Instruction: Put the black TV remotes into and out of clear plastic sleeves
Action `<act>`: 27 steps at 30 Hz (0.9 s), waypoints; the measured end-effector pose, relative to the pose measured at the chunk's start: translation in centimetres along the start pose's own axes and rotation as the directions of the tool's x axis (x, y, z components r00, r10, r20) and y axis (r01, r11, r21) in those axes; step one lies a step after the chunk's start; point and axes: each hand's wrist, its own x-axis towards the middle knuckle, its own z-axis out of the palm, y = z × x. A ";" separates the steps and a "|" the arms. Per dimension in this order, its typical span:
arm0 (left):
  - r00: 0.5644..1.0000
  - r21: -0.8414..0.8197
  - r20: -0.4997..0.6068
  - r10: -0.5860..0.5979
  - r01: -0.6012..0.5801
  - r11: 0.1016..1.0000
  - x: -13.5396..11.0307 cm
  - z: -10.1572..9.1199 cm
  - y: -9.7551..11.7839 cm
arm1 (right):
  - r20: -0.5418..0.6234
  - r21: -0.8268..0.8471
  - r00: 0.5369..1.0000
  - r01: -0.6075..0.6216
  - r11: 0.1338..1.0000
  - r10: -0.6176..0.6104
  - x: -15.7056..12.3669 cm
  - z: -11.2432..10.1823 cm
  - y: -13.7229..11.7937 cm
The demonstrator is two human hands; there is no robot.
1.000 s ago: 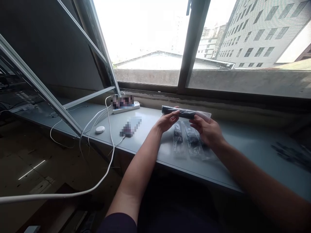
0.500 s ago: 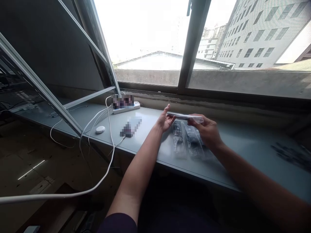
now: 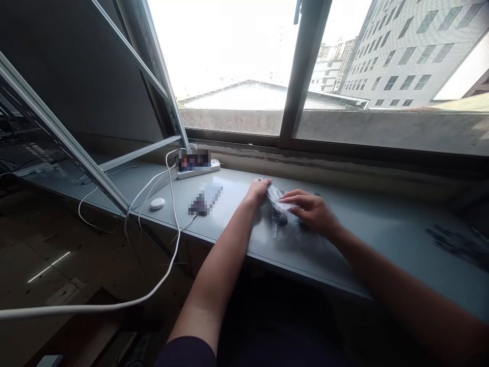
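Observation:
Between my hands a clear plastic bag (image 3: 278, 198) is held tilted over the bench; what it contains I cannot make out. My left hand (image 3: 260, 189) is closed on its far left end, thumb on top. At the bag's near right end, my right hand (image 3: 311, 208) pinches the plastic between thumb and fingers. Below them lie other clear bags with dark contents, one dark-filled bag (image 3: 280, 218) showing beneath the held one. My right hand hides much of the rest.
A grey bench (image 3: 229, 224) runs along the window. To the left are a power strip (image 3: 198, 169), a blurred-out phone-like object (image 3: 206, 200), a round white puck (image 3: 157, 204) and a looping white cable (image 3: 175, 224). A metal frame (image 3: 76, 142) slants over the bench's left side. Dark items (image 3: 456, 244) lie far right.
The bag has gone from nearly level to tilted, lowering toward the bench at its right end. My left fingers have closed over its end, and my right hand has moved down and left.

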 end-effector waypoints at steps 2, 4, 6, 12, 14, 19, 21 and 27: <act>0.995 0.082 -0.046 0.084 -0.080 0.993 0.0 -0.2 -0.1 | 0.063 -0.038 0.998 0.012 0.999 -0.010 -0.2 0.2 0.1; 0.990 0.149 -0.059 0.127 -0.117 0.982 -0.1 -0.4 -0.1 | 0.119 -0.068 0.993 0.023 0.997 -0.015 -0.3 0.4 0.2; 0.992 0.169 -0.051 0.117 -0.107 0.980 -0.3 -0.5 -0.1 | 0.161 -0.080 0.987 0.032 0.996 -0.019 -0.5 0.6 0.3; 0.985 0.184 -0.078 0.156 -0.140 0.973 -0.6 -0.8 0.2 | 0.227 -0.103 0.972 0.080 0.992 -0.055 -0.5 0.8 0.5; 0.978 0.202 -0.103 0.179 -0.156 0.967 -0.6 -0.9 0.3 | 0.245 -0.092 0.966 0.103 0.990 -0.077 -0.5 0.9 0.5; 0.969 0.267 -0.103 0.225 -0.191 0.945 -0.1 -1.1 0.1 | 0.283 -0.090 0.953 0.141 0.986 -0.110 -0.4 1.0 0.4; 0.971 0.301 -0.075 0.227 -0.195 0.933 0.0 -1.2 0.0 | 0.298 -0.090 0.947 0.151 0.985 -0.118 -0.4 1.0 0.3; 0.936 0.531 0.019 0.352 -0.308 0.790 -0.1 -1.2 -0.3 | 0.345 -0.048 0.930 0.151 0.987 -0.126 -0.5 1.2 0.0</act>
